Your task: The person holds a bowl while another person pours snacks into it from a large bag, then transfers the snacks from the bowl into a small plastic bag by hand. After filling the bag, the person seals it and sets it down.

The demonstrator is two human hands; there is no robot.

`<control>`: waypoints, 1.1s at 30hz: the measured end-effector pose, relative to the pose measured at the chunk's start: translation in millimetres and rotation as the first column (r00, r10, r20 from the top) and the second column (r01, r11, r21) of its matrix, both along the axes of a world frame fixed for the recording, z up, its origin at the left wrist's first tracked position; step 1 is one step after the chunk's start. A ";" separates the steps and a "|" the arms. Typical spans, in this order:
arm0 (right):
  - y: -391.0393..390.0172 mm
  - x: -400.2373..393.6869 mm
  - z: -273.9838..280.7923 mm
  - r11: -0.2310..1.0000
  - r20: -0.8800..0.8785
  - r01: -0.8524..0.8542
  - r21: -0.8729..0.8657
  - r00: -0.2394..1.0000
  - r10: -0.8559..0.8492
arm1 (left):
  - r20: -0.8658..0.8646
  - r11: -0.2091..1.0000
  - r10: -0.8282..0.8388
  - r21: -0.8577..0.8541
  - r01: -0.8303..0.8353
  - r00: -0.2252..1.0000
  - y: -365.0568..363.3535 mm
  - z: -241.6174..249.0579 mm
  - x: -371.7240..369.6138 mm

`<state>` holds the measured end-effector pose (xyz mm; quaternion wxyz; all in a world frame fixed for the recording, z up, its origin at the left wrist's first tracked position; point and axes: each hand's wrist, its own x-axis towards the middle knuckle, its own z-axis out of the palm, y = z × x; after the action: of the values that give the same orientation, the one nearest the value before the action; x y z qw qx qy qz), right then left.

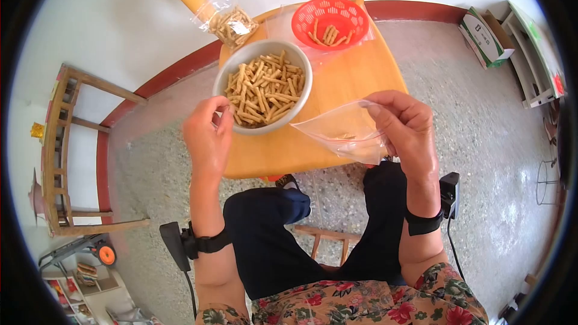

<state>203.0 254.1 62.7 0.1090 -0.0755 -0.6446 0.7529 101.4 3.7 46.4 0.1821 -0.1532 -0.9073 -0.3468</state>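
Observation:
My left hand [208, 133] rests at the near rim of a metal bowl [301, 93] full of tan snack sticks [264, 89], fingers pinched together at the rim; whether a stick is in them is hidden. My right hand [407, 125] pinches the edge of a clear plastic bag [338, 129], holding it up over the front right of a wooden chair seat [343, 78]. The bag looks nearly empty.
A red plastic basket [330, 19] with a few sticks stands at the back of the seat. A filled clear bag [230, 19] leans by the chair back. A wooden rack [63, 150] stands left; a green-white box [485, 37] and white shelf [533, 54] lie right.

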 end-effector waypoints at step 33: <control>8.7 -8.3 -5.2 0.987 0.138 -0.139 -0.085 0.979 0.149 | 0.008 0.988 0.010 -0.152 -0.008 1.000 19.7 -27.7 -55.8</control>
<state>194.7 262.7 57.5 0.0046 -0.0865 -0.6260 0.7750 45.7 23.3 18.6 0.1674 -0.1610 -0.9325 -0.2765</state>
